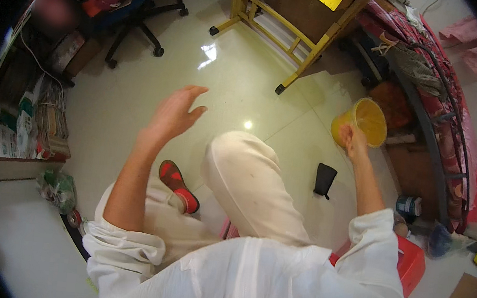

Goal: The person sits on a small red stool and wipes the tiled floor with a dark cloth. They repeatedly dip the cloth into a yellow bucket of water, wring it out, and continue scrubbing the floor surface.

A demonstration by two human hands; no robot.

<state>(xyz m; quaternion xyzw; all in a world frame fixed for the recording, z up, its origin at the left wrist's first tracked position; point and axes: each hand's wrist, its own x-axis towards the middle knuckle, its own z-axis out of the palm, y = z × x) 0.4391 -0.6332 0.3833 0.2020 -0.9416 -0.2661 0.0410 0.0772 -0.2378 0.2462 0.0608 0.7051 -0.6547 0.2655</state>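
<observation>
My right hand [354, 143] is at the near side of a yellow plastic bucket [337, 125], its fingers closed at the bucket's rim. The inside of the bucket faces up and away, with nothing plain to see in it. My left hand [173, 114] hangs in the air over the tiled floor, fingers together, thumb apart, holding nothing. Below the bucket, a small black pouch [325, 179] lies on the floor near my knee. One of my feet shows in a red and brown shoe [173, 177].
A yellow-framed desk [302, 44] stands ahead, beside a wheeled chair base [145, 23]. At the right is a metal-framed bed [442, 140] with red patterned bedding. Shelves at the left hold stacked papers [52, 116]. A red plastic stool [412, 263] is by my right side.
</observation>
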